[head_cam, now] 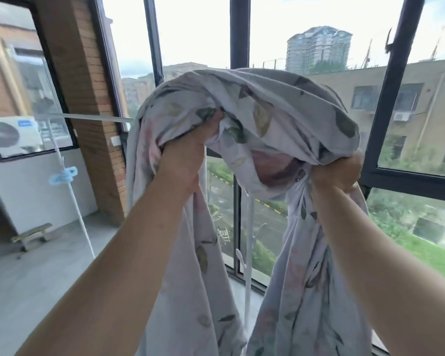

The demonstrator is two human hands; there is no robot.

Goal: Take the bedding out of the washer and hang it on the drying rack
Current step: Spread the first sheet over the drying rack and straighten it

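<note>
Billowing above and between both hands, the bedding is a pale lilac-grey sheet printed with olive leaves and faint pink blooms. It is held up before the window, bunched into an arch, and two creased lengths fall past the wrists. The white drying rack stands left of the left hand, which grips a fistful of cloth. The right hand clutches another wad. A blue clip sits on the rack's pole.
</note>
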